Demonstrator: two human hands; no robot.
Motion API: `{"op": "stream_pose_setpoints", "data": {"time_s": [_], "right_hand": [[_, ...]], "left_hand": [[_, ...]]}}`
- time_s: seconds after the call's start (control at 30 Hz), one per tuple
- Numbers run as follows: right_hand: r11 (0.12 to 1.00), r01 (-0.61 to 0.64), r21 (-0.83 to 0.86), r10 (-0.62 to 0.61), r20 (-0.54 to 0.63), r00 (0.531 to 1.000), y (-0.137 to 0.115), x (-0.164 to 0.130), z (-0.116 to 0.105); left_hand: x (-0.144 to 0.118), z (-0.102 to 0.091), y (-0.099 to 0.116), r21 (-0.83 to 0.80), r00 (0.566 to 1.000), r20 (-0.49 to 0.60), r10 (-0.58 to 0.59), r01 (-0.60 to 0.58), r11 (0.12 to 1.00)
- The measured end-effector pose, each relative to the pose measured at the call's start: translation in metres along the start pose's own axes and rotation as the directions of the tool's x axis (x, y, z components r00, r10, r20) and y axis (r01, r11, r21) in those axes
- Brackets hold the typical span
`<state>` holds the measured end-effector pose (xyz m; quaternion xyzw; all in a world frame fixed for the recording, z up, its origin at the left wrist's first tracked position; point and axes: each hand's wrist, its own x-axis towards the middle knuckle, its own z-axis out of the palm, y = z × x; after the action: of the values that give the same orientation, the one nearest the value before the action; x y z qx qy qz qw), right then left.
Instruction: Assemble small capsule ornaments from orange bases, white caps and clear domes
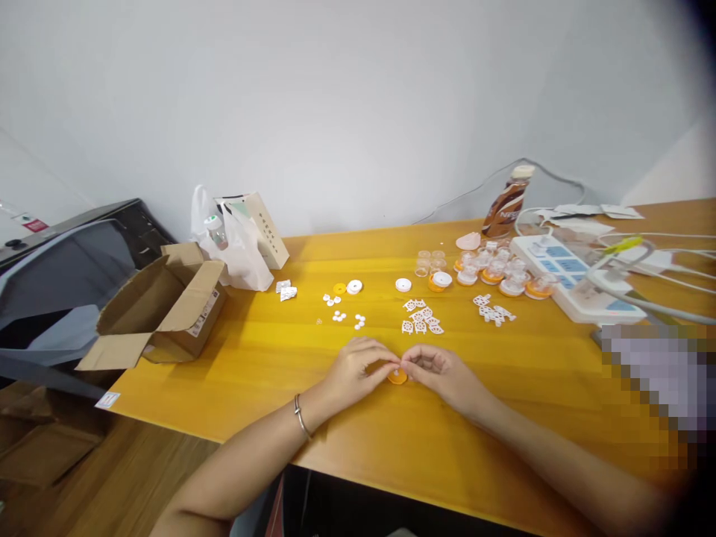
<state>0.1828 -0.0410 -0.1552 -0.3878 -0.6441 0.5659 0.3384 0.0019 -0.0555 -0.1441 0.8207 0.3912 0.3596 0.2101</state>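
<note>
My left hand and my right hand meet at the front middle of the table. Their fingertips come together just above a small orange disc lying on the wood. Both hands are closed in a pinch at a tiny pale piece over the disc; its kind is hidden by the fingers. Beyond them lie flat white cut-out parts, with another group of white cut-out parts to the right. Small white round pieces sit in little clusters ahead of my left hand.
Behind are a yellow disc, white discs, clear cups and orange-based clear-topped assemblies. A bottle and power strip with cables stand right. At left are an open cardboard box and plastic bag.
</note>
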Motion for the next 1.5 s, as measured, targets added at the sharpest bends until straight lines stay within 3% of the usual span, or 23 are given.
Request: {"op": "stream_pose_setpoints", "data": {"time_s": [0.1, 0.17, 0.27, 0.37, 0.77, 1.5], "right_hand": [[0.998, 0.018, -0.068, -0.016, 0.021, 1.000, 0.004, 0.001, -0.004], [0.976, 0.082, -0.201, -0.081, 0.014, 0.997, 0.008, 0.002, -0.009], [0.873, 0.215, -0.438, -0.232, 0.016, 0.973, 0.013, 0.002, -0.016], [0.810, 0.263, -0.524, -0.273, 0.059, 0.960, 0.014, 0.001, -0.018], [0.785, 0.293, -0.546, -0.286, 0.100, 0.953, 0.016, 0.000, -0.012], [0.798, 0.322, -0.509, -0.336, 0.068, 0.939, 0.021, -0.002, -0.006]], "left_hand": [[0.000, -0.001, -0.002, 0.012, 1.000, 0.027, 0.000, 0.000, 1.000], [0.000, -0.002, -0.005, 0.052, 0.998, 0.060, 0.005, -0.008, 0.999], [0.000, -0.002, -0.010, 0.128, 0.992, 0.121, 0.020, -0.036, 0.991], [-0.001, 0.001, -0.014, 0.179, 0.988, 0.156, 0.015, -0.044, 0.983], [0.001, 0.004, -0.013, 0.233, 0.974, 0.227, -0.005, -0.049, 0.971], [0.001, 0.007, -0.019, 0.228, 0.981, 0.191, -0.019, -0.025, 0.973]]}}
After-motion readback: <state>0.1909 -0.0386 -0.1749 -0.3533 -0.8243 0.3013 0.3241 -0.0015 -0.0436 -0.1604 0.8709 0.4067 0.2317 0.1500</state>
